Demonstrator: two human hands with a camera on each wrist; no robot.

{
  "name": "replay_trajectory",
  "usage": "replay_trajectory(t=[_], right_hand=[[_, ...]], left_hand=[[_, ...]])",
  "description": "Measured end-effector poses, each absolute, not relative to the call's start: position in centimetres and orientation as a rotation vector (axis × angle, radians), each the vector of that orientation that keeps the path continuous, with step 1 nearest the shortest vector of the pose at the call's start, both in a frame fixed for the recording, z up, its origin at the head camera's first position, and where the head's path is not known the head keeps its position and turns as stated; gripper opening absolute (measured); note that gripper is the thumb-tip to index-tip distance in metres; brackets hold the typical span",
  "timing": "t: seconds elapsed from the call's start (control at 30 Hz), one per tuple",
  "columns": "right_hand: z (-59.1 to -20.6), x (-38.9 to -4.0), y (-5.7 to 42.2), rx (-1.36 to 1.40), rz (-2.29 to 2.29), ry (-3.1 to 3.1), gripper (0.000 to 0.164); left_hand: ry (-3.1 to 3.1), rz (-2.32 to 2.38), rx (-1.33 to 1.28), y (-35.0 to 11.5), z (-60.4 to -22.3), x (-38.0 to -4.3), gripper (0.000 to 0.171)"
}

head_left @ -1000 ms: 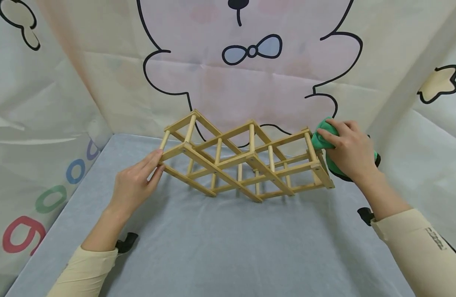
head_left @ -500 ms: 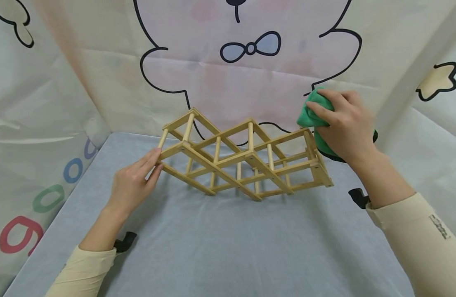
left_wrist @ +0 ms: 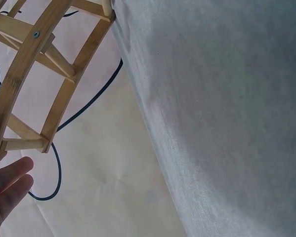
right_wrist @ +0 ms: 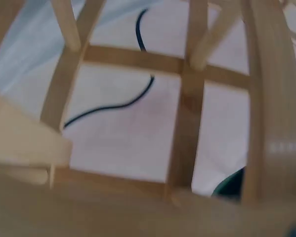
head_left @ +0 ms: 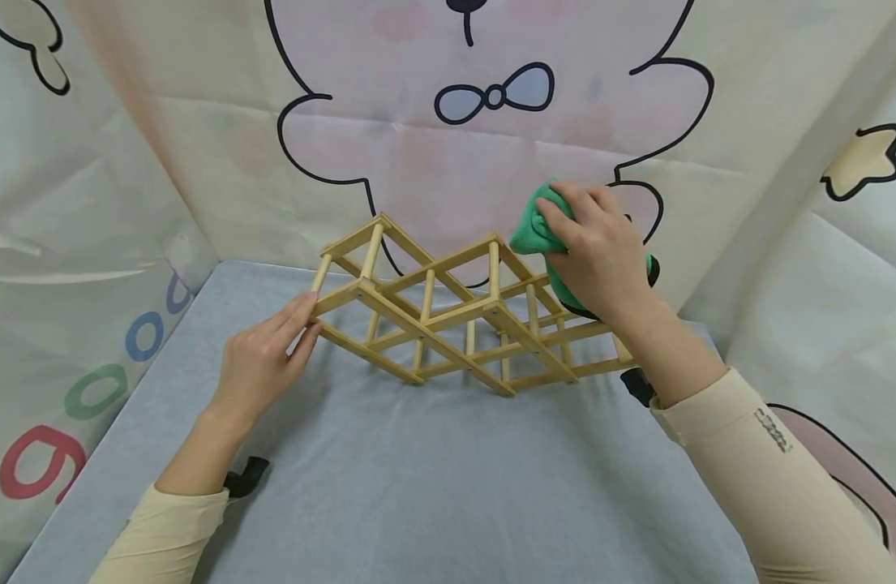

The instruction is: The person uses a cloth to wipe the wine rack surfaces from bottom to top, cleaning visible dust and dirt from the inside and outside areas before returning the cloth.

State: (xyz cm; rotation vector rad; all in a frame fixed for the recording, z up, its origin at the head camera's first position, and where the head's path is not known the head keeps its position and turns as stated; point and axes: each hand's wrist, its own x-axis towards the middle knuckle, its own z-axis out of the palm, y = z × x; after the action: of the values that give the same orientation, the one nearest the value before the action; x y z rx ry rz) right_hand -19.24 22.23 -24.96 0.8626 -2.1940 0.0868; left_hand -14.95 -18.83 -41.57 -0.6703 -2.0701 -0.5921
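Note:
A folding wooden rack [head_left: 422,331] of crossed slats and round rods stands on the blue-grey cloth, its left end tilted up. My left hand [head_left: 265,353] pinches the corner of that end between thumb and fingers. In the left wrist view two fingers [left_wrist: 12,192] stick out just below the rack's end [left_wrist: 19,74]. A bunched green cloth [head_left: 537,225] with a dark edge is gripped in my right hand [head_left: 601,247], over the rack's right half. Slats [right_wrist: 281,98] fill the right wrist view, with a bit of green cloth [right_wrist: 230,185] low down. My right hand and forearm hide the rack's right end.
A blue-grey covering [head_left: 418,487] lies over the table. Printed fabric walls rise at the back [head_left: 221,146] and both sides, close behind the rack. Black straps or mounts [head_left: 246,477] sit at the wrists.
My right hand has lifted the green cloth off the rack's right end and carried it left, over the right half. My left hand and the rack stay about where they were.

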Motion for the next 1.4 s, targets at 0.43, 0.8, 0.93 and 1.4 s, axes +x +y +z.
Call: replay_trajectory(t=[0.43, 0.8, 0.93, 1.4], right_hand=[[-28.6, -20.3, 20.9, 0.773, 0.139, -2.505, 0.046], [-29.8, -20.5, 21.0, 0.836, 0.038, -2.565, 0.050], [-30.0, -20.7, 20.9, 0.848, 0.001, -2.540, 0.048], [-30.0, -20.2, 20.5, 0.810, -0.108, -2.580, 0.039]], left_hand=[[-2.083, -0.584, -0.684, -18.9, -41.6, -14.9, 0.054], [-2.086, -0.588, -0.683, -18.9, -41.6, -14.9, 0.055], [-2.088, -0.591, -0.684, -18.9, -41.6, -14.8, 0.054], [-2.079, -0.579, -0.685, -19.0, -41.5, -14.9, 0.055]])
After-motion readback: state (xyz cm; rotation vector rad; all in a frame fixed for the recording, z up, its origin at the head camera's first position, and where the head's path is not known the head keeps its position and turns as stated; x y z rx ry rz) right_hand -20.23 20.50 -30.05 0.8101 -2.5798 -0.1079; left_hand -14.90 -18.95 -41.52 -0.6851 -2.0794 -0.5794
